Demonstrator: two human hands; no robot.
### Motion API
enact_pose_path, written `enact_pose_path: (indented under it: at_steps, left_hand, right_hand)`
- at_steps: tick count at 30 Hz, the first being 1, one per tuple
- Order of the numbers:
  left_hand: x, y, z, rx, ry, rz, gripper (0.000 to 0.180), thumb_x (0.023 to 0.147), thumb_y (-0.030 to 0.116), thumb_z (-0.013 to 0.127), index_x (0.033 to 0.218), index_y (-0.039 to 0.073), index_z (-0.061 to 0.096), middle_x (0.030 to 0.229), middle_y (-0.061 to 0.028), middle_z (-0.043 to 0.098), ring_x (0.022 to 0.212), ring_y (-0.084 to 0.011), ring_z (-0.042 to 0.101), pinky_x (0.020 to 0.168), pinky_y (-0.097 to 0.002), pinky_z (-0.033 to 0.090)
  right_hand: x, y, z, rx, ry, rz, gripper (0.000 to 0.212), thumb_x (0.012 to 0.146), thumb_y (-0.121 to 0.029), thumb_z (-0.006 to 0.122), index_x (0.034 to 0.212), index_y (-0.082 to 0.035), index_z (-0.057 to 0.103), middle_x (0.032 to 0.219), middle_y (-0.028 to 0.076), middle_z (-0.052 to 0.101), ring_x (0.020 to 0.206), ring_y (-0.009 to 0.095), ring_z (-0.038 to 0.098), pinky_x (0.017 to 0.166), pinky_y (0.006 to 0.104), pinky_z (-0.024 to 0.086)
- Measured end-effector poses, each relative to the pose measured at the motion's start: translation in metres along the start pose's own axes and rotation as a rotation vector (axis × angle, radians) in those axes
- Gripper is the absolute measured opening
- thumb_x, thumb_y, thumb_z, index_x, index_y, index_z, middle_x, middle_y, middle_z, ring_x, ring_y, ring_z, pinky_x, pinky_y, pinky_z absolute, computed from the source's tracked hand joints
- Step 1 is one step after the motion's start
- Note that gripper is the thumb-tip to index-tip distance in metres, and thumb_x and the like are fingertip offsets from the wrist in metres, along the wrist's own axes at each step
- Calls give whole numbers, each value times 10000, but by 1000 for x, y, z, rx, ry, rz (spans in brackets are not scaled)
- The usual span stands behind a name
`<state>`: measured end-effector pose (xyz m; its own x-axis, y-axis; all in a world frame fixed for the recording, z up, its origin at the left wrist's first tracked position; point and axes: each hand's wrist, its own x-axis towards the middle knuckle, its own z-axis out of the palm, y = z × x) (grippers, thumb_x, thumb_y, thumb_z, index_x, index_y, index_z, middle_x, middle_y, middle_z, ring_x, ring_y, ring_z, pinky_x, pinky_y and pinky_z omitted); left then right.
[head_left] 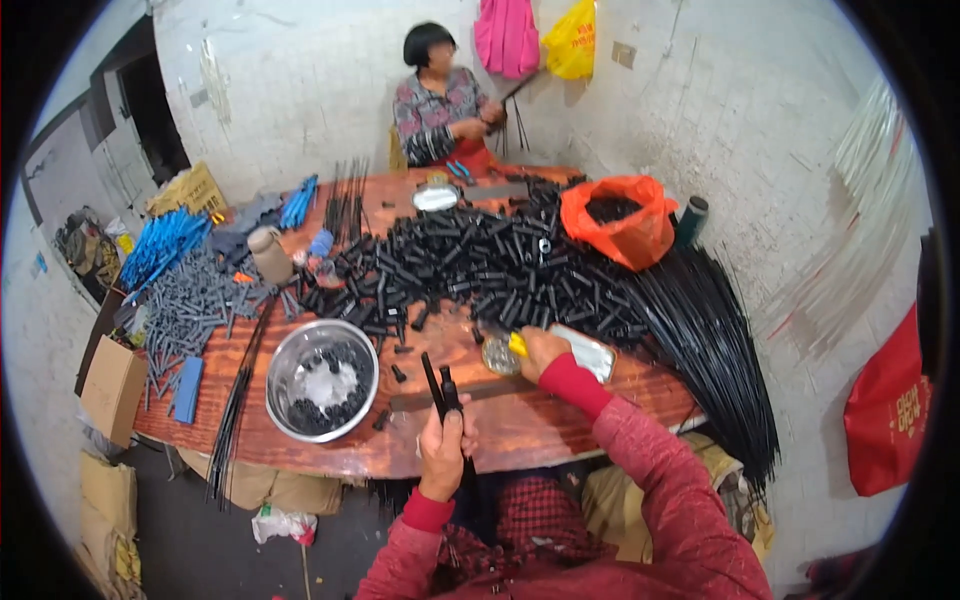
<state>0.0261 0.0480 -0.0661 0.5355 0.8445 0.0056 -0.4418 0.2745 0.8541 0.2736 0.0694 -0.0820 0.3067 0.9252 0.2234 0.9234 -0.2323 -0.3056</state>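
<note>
My left hand (443,455), near the table's front edge, is closed around a black tubular plastic piece (449,388) and a longer dark rod beside it, both upright. My right hand (543,352) grips a yellow-handled tool (517,344), its working end blurred. Under that tool sits a round tin (500,357) of small shiny bits. A rectangular tray with a pale inside (590,356) lies just right of this hand. Beyond both hands spreads a large heap of black plastic pieces (480,245).
A steel bowl (287,418) with black pieces stands left. Long black rods (715,350) overhang the right edge. An orange bag (640,235) and dark green flask (692,222) are at far right. Grey pieces (195,300) cover the left. A co-worker (425,110) holding rods sits across.
</note>
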Motion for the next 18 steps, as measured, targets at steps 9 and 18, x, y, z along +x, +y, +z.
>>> enact_pose_path:
  at_steps: [9, 18]
  left_hand:
    - [-3, 7, 14, 37, -111, 88, 340, 1005, 269, 455, 1226, 12, 482, 740, 8, 460, 588, -50, 395, 515, -198, 336]
    - [-29, 14, 27, -6, -224, 72, 385, 1004, 296, 462, 1253, 3, 459, 749, -6, 454, 610, -65, 393, 537, -209, 344]
  right_hand:
    - [-26, -14, -53, 1397, -422, 271, 259, 897, -298, 593, 950, -45, 579, 775, 28, 565, 572, 33, 441, 503, 209, 366]
    - [-95, -72, -80, 1612, -486, 104, 286, 911, -282, 608, 1000, -18, 546, 808, 14, 523, 563, 35, 383, 503, 199, 332]
